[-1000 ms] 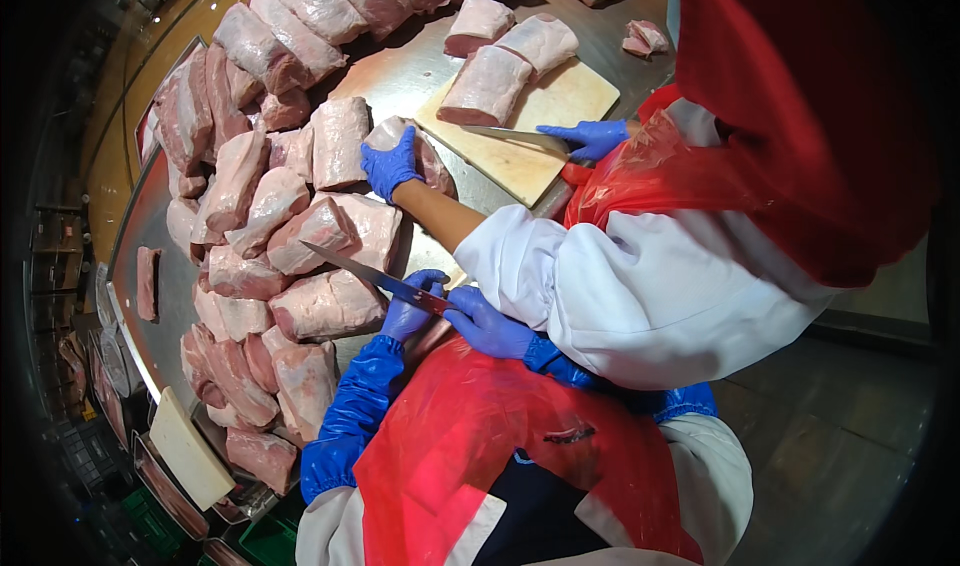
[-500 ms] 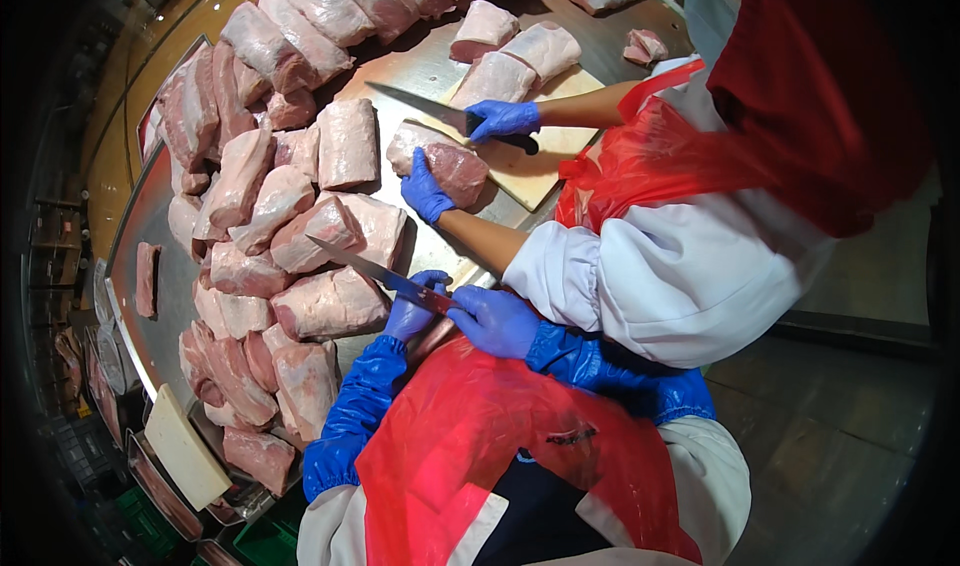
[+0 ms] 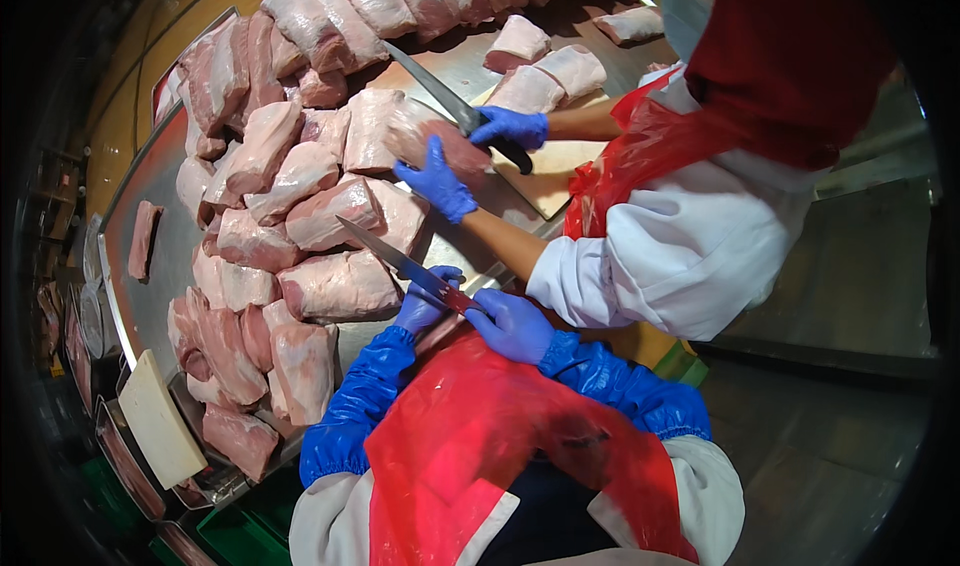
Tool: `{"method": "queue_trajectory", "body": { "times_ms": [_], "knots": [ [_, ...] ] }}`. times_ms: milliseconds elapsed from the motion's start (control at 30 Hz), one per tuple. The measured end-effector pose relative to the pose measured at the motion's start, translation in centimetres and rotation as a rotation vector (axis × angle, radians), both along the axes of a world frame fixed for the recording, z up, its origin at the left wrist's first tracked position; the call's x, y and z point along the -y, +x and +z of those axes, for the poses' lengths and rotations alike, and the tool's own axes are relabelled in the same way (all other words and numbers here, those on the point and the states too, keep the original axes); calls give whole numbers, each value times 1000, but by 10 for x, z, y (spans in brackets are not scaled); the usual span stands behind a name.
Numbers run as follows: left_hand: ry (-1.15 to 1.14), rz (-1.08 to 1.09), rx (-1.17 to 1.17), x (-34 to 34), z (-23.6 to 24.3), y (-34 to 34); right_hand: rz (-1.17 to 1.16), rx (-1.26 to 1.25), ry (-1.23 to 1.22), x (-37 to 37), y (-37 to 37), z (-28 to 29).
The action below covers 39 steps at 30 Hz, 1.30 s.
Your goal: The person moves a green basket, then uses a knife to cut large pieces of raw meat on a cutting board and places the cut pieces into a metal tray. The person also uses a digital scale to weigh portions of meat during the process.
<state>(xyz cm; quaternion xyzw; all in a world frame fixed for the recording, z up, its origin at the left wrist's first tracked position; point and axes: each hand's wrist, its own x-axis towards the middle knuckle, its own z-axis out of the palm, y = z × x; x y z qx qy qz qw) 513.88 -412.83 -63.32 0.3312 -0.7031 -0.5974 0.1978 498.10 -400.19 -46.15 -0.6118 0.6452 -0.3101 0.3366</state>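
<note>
My right hand [image 3: 515, 326], in a blue glove, is closed round the red handle of a knife [image 3: 405, 266]. The long blade points up and left, toward the pale pink meat pieces [image 3: 340, 286] on the table. Just under the blade is my left hand [image 3: 425, 301], also gloved in blue. Its fingers look curled, but the knife partly covers them, and what they hold cannot be made out. A strip of pinkish meat or table edge [image 3: 440, 334] shows below it, against my red apron [image 3: 480, 396].
Close on the right a co-worker's gloved hands [image 3: 440, 181] handle a blurred meat piece [image 3: 430, 136] and a dark-handled knife [image 3: 435, 86] by a cutting board [image 3: 550, 176]. Meat is heaped across the metal table [image 3: 165, 266]. A white board [image 3: 160, 421] leans at the lower left.
The whole view has shifted slightly. The co-worker's knife has tilted up more steeply, and the meat piece in their hand has been lifted or turned. My hands keep nearly the same pose.
</note>
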Motion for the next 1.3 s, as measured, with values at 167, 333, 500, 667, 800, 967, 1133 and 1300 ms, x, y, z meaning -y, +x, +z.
{"method": "queue_trajectory", "body": {
  "times_ms": [167, 333, 500, 667, 800, 967, 1133, 1300],
  "knots": [
    [-339, -34, 126, -2, 21, 10, 88, 72, 41, -8, 16, 12],
    [-210, 77, 69, -42, 51, 43, 271, 137, 80, 6, 33, 29],
    [41, 392, 169, -107, 84, 98, 445, 274, 124, 18, 54, 13],
    [-129, 880, 248, -196, 83, 197, 525, 444, 115, 31, 102, 5],
    [17, 993, 335, -211, 91, 245, 608, 372, 72, 47, 130, 0],
    [-253, 1011, 283, -183, 92, 308, 597, 499, 99, 63, 207, -4],
    [-161, 1006, 126, -142, 117, 411, 453, 578, 208, 80, 308, -28],
    [-290, 1061, 176, -112, 135, 521, 224, 728, 405, 73, 407, -22]
  ]
}}
